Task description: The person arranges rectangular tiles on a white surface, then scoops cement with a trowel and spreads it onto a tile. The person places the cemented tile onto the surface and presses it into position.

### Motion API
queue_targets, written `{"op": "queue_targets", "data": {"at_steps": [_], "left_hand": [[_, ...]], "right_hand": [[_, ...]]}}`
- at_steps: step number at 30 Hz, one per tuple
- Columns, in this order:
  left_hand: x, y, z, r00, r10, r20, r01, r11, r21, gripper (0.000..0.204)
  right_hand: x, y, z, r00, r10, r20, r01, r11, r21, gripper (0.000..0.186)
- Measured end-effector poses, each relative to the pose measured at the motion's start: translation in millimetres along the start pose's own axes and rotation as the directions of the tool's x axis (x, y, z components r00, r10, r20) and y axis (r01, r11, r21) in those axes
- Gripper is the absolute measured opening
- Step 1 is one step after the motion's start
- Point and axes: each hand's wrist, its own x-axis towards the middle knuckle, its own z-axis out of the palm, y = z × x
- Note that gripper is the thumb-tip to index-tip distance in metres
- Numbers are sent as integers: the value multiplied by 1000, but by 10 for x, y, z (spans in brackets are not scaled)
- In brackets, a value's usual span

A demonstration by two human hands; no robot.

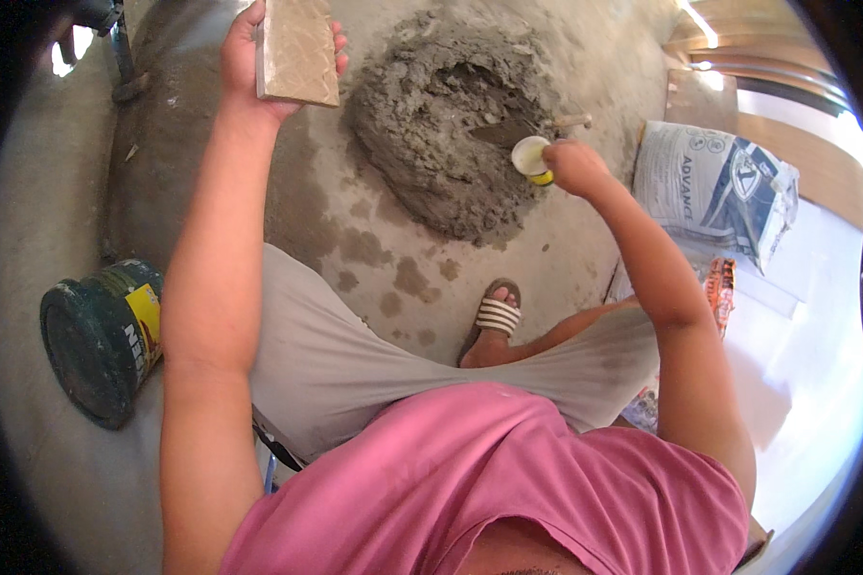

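My left hand (244,57) grips a flat rectangular beige tile (297,48) at the upper left, fingertips showing at its right edge. My right hand (575,168) holds a small white and yellow cup (533,157) near the right edge of a rough mound of wet grey mortar (422,125) with a hollow in it. A trowel (503,130) lies in the mortar, its handle (573,121) pointing right, just above my right hand; part of it is hidden behind the cup and hand.
A dark green bucket (91,355) stands at my left. A large printed bag (710,182) lies at the right, above an orange printed package (720,292) and white sheets (805,364). Wooden boards (777,134) are at the upper right. My sandalled foot (497,316) rests on stained concrete (384,297).
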Motion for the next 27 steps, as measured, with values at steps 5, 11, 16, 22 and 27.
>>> {"op": "queue_targets", "data": {"at_steps": [5, 11, 16, 22, 27], "left_hand": [[-121, 120, -86, 993, 33, 115, -22, 996, -92, 88], [-207, 242, -14, 993, 114, 38, -112, 992, -59, 95], [-215, 110, 162, 994, 106, -35, -108, 992, -58, 95], [-411, 110, 234, 986, 91, -141, -104, 991, -83, 79], [-375, 68, 377, 975, 103, -196, -102, 995, 14, 75]], "right_hand": [[126, -323, -161, 970, 61, -236, 59, 881, 469, 22], [1288, -2234, -81, 979, 16, -205, 122, 754, 646, 26], [2209, -3282, 293, 994, 28, -109, 49, 761, 646, 26], [1714, -2713, -71, 993, -67, -93, 106, 850, 516, 45], [1125, -98, 45, 778, 388, -494, -411, 909, 66, 32]]}}
